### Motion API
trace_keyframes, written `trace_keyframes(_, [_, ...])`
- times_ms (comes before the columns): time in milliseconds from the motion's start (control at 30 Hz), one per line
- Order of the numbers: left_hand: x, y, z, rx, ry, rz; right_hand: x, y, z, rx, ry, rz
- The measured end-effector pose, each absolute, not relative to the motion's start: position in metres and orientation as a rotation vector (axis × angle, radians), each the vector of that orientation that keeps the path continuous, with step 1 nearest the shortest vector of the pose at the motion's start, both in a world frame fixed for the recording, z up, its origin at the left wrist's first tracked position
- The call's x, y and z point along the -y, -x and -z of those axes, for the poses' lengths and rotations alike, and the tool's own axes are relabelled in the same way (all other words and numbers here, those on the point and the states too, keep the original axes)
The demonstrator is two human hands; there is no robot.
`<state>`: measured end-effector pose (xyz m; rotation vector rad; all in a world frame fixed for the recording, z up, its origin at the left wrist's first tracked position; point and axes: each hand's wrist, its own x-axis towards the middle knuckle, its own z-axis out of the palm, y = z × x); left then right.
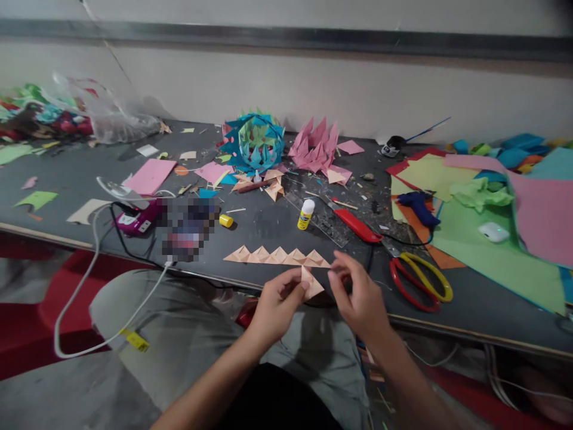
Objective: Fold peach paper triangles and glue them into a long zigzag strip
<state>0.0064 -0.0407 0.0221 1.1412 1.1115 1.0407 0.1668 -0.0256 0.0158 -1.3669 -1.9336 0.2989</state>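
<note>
My left hand (280, 301) pinches a folded peach paper triangle (312, 283) between thumb and fingers, just past the table's front edge. To its right, my right hand (358, 292) has its thumb and fingers apart with nothing between them. Just beyond both hands lies a strip of joined peach paper triangles (277, 257), points facing away from me. An uncapped glue stick (306, 215) with a yellow label stands upright behind the strip. Its yellow cap (226, 221) lies to the left.
Red-and-yellow scissors (421, 280) and a red-handled tool (358, 226) lie at right, near coloured paper sheets (492, 239). Blue (257, 143) and pink (316, 146) pointed paper pieces stand at the back. A cabled purple box (141, 220) sits at left.
</note>
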Motion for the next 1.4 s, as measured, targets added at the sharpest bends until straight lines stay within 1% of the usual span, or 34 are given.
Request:
trace_keyframes(100, [0.04,0.004,-0.021,-1.242,-1.426,-1.039,-0.017,-0.167,-0.017,2.398,1.367,0.151])
trace_keyframes(167, [0.041,0.007,-0.02,-1.298,-1.535,-1.013,-0.047,-0.164,-0.019,2.62,1.343,0.36])
trace_keyframes(233, [0.04,0.006,-0.017,-1.33,-1.586,-0.966,-0.072,-0.16,-0.021,2.727,1.282,0.481])
trace_keyframes(300, [0.038,0.002,-0.012,-1.328,-1.704,-0.935,-0.09,-0.158,-0.023,2.769,1.188,0.521])
trace_keyframes(400, [0.033,-0.005,-0.003,-1.297,-2.038,-0.931,-0.098,-0.161,-0.026,2.707,1.105,0.441])
trace_keyframes(533, [0.031,-0.006,0.005,-1.301,-2.442,-0.872,-0.073,-0.174,-0.031,2.236,1.151,0.116])
trace_keyframes(600, [0.033,-0.004,0.006,-1.266,-2.568,-0.816,-0.053,-0.182,-0.029,2.055,1.152,-0.059])
trace_keyframes(700, [0.041,-0.001,0.007,-1.247,-2.666,-0.808,-0.03,-0.188,-0.017,1.99,1.116,-0.181])
trace_keyframes(867, [0.059,-0.001,0.014,-1.34,-2.707,-0.799,-0.021,-0.182,-0.002,2.118,1.086,-0.215])
trace_keyframes(1000, [0.065,-0.007,0.016,-1.416,-2.66,-0.712,-0.024,-0.175,-0.003,2.274,0.937,-0.241])
trace_keyframes(1133, [0.065,-0.014,0.014,-1.458,-2.608,-0.739,-0.025,-0.176,-0.004,2.348,0.887,-0.245])
trace_keyframes(1267, [0.065,-0.015,0.015,-1.467,-2.598,-0.758,-0.026,-0.178,-0.001,2.371,0.916,-0.27])
trace_keyframes(1400, [0.066,-0.014,0.016,-1.461,-2.593,-0.749,-0.027,-0.177,0.001,2.32,1.048,-0.19])
